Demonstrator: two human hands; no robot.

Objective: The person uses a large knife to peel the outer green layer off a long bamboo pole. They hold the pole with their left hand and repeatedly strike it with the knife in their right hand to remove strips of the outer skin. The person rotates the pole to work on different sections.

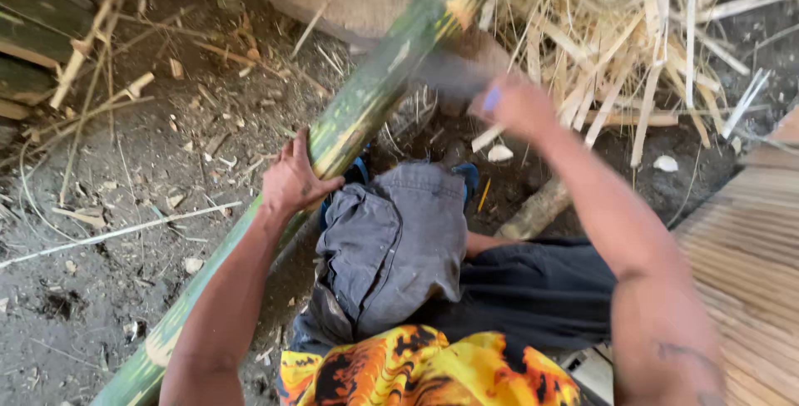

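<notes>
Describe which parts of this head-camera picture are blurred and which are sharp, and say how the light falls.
Head view: the right hand and the grey smear beside it are motion-blurred, so what it holds is unreadable; the left hand on the green bamboo pole is sharper; light is soft and even, with the dirt ground dim.
</notes>
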